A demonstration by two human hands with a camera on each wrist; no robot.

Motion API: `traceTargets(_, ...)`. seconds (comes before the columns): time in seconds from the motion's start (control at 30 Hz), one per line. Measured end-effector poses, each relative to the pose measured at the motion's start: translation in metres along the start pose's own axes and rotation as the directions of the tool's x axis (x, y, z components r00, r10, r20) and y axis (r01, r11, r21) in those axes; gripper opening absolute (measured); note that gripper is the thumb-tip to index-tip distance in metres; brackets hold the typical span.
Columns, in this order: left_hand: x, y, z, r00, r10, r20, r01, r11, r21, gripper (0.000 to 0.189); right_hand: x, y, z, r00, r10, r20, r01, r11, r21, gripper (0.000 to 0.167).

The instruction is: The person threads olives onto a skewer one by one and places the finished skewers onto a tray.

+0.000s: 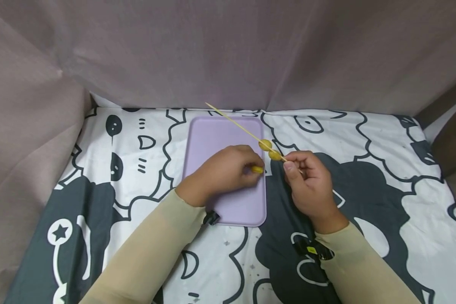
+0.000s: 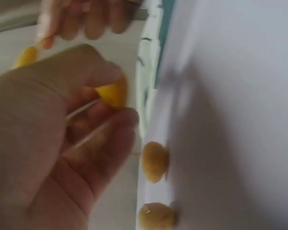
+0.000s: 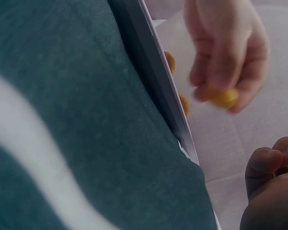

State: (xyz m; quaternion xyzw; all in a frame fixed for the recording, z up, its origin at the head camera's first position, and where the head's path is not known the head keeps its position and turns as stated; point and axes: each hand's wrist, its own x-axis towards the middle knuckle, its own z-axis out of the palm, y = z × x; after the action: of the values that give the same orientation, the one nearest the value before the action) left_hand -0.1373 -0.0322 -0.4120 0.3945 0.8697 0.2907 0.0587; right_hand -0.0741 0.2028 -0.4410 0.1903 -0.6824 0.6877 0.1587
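Observation:
In the head view my right hand [image 1: 311,185] pinches a thin wooden skewer [image 1: 232,120] near its lower end. The skewer slants up to the left, its pointed tip over the tray's far side. Two round yellow balls, an upper one [image 1: 265,145] and a lower one [image 1: 275,155], are threaded on it just above my right fingertips. My left hand [image 1: 228,171], over the lilac tray [image 1: 247,207], pinches another yellow ball [image 2: 114,93] between thumb and fingers, apart from the skewer. Two more balls [image 2: 154,161] [image 3: 184,103] rest in the tray, hidden under my left hand in the head view.
A black-and-white cartoon-print cloth [image 1: 144,236] covers the table under the tray. Behind the table hangs a grey-brown curtain [image 1: 175,55], which also closes off the left side. The tray's raised rim [image 3: 169,79] shows in the right wrist view.

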Motion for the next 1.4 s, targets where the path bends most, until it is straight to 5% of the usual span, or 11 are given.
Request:
traceTargets(0.17,-0.021,0.002,-0.014,0.979,-0.004,-0.204,-0.032,0.985,-0.170,0.025,0.001,0.001,0.001,1.000,-0.004,0.005,0.004,1.000,-0.003,0.015)
traceTargets(0.3,-0.036,-0.003,-0.021,0.940,-0.097,-0.327,-0.011,0.950,-0.312,0.026,-0.001,0.001,0.000,1.000,-0.002,0.001,0.002,1.000,-0.015,0.013)
traceTargets(0.4,-0.044,-0.007,-0.025,0.892,-0.219,-0.395,0.008,0.882,-0.471,0.027,-0.002,0.001,-0.001,1.000,0.004,0.002,-0.004,0.999,-0.033,0.011)
traceTargets(0.5,-0.049,-0.010,-0.030,0.836,-0.329,-0.439,-0.023,0.779,-0.627,0.031,-0.004,0.001,-0.002,1.000,0.007,0.002,-0.007,0.999,-0.044,0.010)
traceTargets(0.63,-0.055,-0.010,-0.035,0.781,-0.389,-0.489,-0.132,0.662,-0.738,0.033,-0.005,0.001,-0.002,1.000,0.011,0.004,-0.011,0.999,-0.045,0.010)
traceTargets(0.73,-0.057,-0.011,-0.036,0.752,-0.394,-0.528,-0.225,0.600,-0.768,0.032,-0.005,0.001,-0.001,1.000,0.013,0.008,-0.012,0.999,-0.040,0.010)
traceTargets(0.83,-0.058,-0.013,-0.037,0.741,-0.391,-0.545,-0.314,0.516,-0.797,0.043,-0.005,0.001,-0.002,1.000,0.011,0.015,-0.010,0.999,-0.047,0.010)
traceTargets(0.97,-0.058,-0.015,-0.037,0.753,-0.388,-0.532,-0.400,0.372,-0.838,0.051,-0.006,0.002,-0.002,1.000,0.009,0.023,-0.008,0.997,-0.075,0.008)
traceTargets(1.03,-0.058,-0.015,-0.038,0.756,-0.392,-0.523,-0.419,0.323,-0.848,0.050,-0.006,0.002,-0.002,1.000,0.011,0.024,-0.009,0.996,-0.093,0.009)
traceTargets(1.27,-0.060,-0.016,-0.041,0.721,-0.408,-0.561,-0.517,0.222,-0.827,0.033,-0.005,0.002,-0.001,0.999,0.021,0.033,-0.016,0.991,-0.135,0.010)
traceTargets(1.4,-0.060,-0.018,-0.043,0.693,-0.423,-0.583,-0.560,0.193,-0.806,0.040,-0.004,0.002,0.000,0.999,0.033,0.036,-0.028,0.990,-0.138,0.012)
